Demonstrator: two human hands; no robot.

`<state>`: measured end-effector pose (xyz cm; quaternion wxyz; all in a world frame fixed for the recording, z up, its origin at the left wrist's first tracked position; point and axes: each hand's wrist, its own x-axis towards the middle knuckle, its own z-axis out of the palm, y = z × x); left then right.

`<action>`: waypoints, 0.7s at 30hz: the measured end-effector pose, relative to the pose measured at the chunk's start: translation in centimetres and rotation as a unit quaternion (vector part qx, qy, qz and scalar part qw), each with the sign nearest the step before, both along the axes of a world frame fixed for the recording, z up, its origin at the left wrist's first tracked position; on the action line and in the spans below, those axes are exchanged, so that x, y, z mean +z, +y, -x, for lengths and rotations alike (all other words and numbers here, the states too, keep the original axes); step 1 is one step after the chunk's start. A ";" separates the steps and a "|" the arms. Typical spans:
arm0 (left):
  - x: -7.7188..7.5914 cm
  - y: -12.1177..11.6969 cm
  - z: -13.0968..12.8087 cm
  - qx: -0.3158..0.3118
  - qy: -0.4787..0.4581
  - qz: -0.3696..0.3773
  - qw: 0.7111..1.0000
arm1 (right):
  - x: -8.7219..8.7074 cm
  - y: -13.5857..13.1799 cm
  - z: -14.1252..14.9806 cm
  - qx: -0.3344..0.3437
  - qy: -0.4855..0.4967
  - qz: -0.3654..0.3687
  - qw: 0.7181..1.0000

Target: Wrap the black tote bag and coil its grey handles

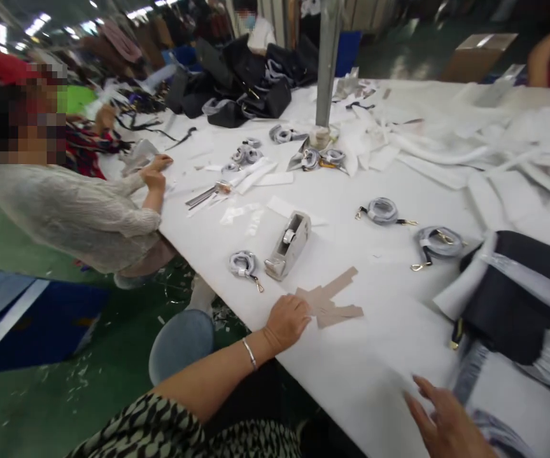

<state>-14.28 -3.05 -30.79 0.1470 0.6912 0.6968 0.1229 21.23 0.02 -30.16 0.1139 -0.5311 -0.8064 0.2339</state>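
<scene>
Neither grip holds anything: the left hand (287, 321) lies flat, fingertips on the brown card pieces (332, 299) near the worktop (389, 343) edge; the right hand (442, 420) hovers open beside the dark bag (508, 299). Pinning the pieces flat seems wise so none slide.

A white table (375, 356) is seen bearing tan card pieces (330, 300), a grey tape dispenser (288, 245), grey coiled straps (384, 210) with gold clasps and a black bag (508, 305), while a black-and-white patterned sleeve (160, 426) is worn above a green floor (41, 407).
</scene>
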 end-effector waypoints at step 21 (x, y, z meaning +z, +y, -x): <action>-0.9 5.3 5.0 -0.059 -0.021 0.137 0.989 | -2.0 11.7 22.1 -0.350 0.205 0.223 0.887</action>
